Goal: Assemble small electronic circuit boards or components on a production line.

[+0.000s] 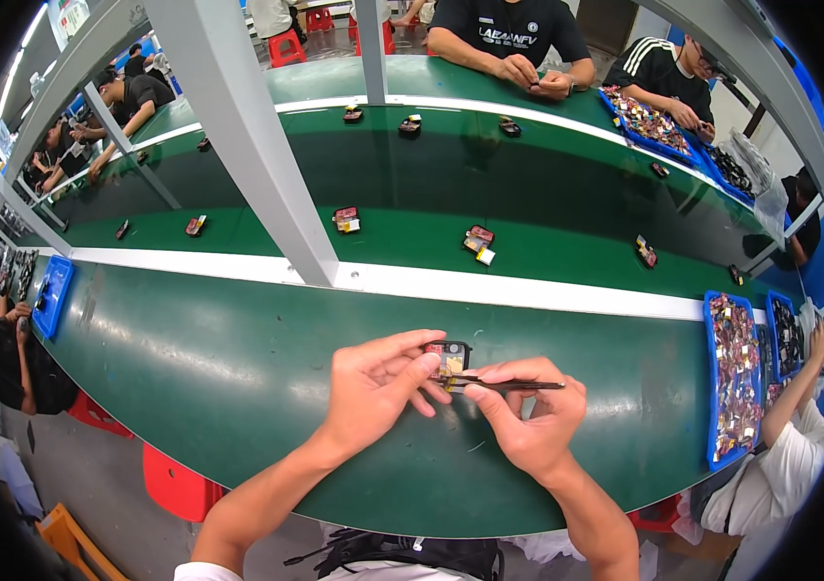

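Note:
Above the middle of the green worktable, my left hand is closed on a small electronic device with a black casing, gripping it by its left side. Red and yellowish parts show inside the casing. My right hand pinches a pair of dark tweezers, which lie nearly level and point left. Their tips reach the near part of the device; the exact contact there is too small to make out.
Beyond a white rail, several similar units, one of them a red-and-black unit, lie on a green conveyor belt. A grey post rises at the rail. Blue trays of small parts stand right. Co-workers sit around, one person's arm close at right.

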